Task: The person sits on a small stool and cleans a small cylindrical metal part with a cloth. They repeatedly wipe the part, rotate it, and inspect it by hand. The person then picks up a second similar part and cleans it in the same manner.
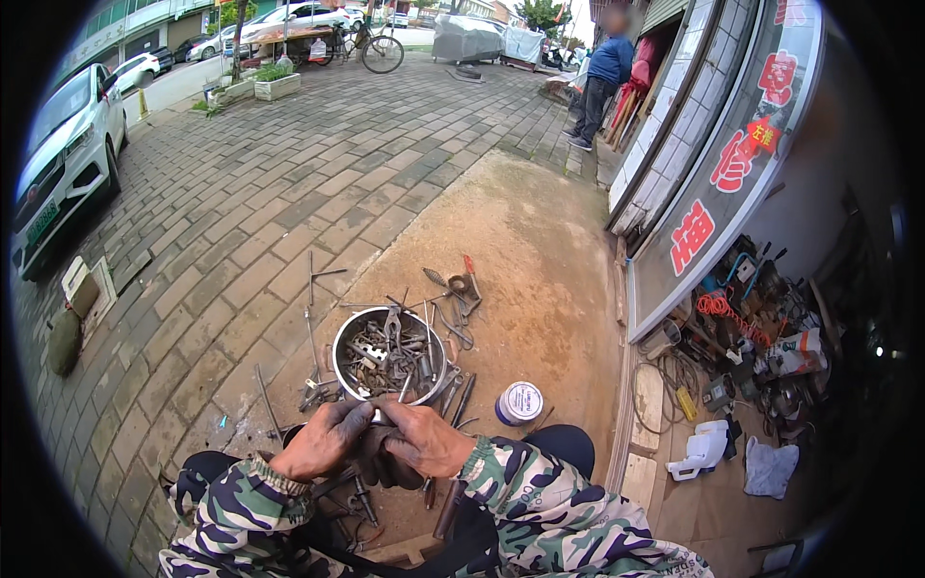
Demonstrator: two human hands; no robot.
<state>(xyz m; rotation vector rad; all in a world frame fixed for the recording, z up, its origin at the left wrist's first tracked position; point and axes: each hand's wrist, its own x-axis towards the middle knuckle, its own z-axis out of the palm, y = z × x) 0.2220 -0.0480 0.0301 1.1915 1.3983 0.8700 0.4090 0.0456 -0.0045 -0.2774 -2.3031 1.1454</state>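
Observation:
My left hand (326, 441) and my right hand (428, 440) meet in front of me, fingers closed round a dark, rounded part (382, 462). Its kind is hard to make out, since the fingers cover much of it. A thin metal rod (406, 386) sticks up by the right fingers, and a small shiny piece (380, 417) shows between the hands. Just beyond them stands a round metal basin (336, 363), heaped with pliers, sockets and other worn metal tools and parts. To its right is a white tub with a blue side (520, 403).
Loose tools surround the basin, including a T-shaped rod (312, 277) and a red-handled tool (469, 265). More metal tools lie below my hands. At right, a shop doorway holds a white jug (700, 450), a grey cloth (771, 468) and cables. A person (607, 72) stands farther off.

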